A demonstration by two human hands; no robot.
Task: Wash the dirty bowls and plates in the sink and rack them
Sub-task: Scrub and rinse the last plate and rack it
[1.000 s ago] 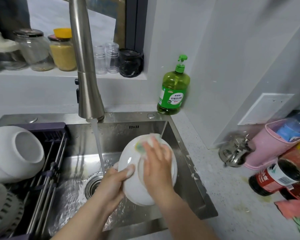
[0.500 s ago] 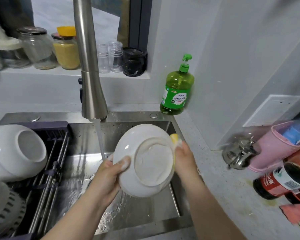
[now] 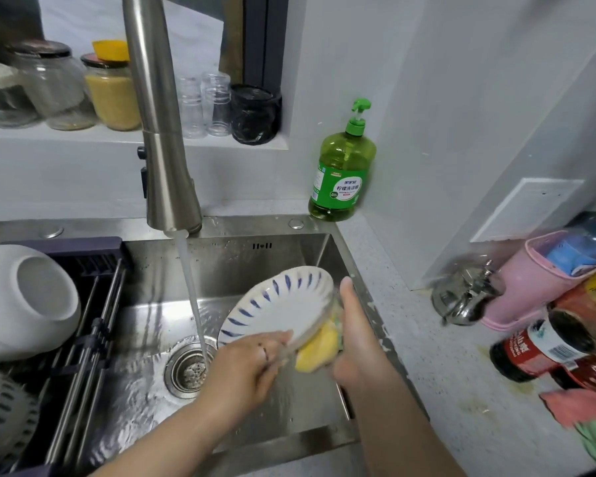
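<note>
A person stands at the sink (image 3: pixel 221 226), and the tap (image 3: pixel 159 132) above its back edge is running. A thin stream of water (image 3: pixel 192 297) falls into the sink and lands at the drain (image 3: pixel 186 370) in the sink's floor.

The plate (image 3: pixel 279 304) is over the sink, on the sink's right side, up off the floor. It is white with little blue stripes round the edge. It tilts, with its face turned up and toward the water. The water falls just beside the plate and does not hit it.

The left hand (image 3: pixel 252 359) holds the near edge of the plate. Its fingers are curled and pinch the rim.

The right hand (image 3: pixel 355 339) is at the sink's right wall. It holds a yellow sponge (image 3: pixel 315 349) against the plate's under side. Its fingers are clamped on the sponge and mostly hidden behind it. One finger pokes up past the rim.

A dark rack (image 3: pixel 93 304) sits over the left part of the sink. A big white bowl (image 3: pixel 25 297) lies on its side in the rack. A striped plate (image 3: pixel 4 418) stands near the sink's front left corner, but it is blurry.

A green soap bottle (image 3: pixel 341 177) stands at the sink's back right corner. Jars (image 3: pixel 111 91) sit on a ledge behind the sink. A pink basket (image 3: pixel 530 280) and a bottle with a red label (image 3: pixel 541 349) are well to the right of the sink.
</note>
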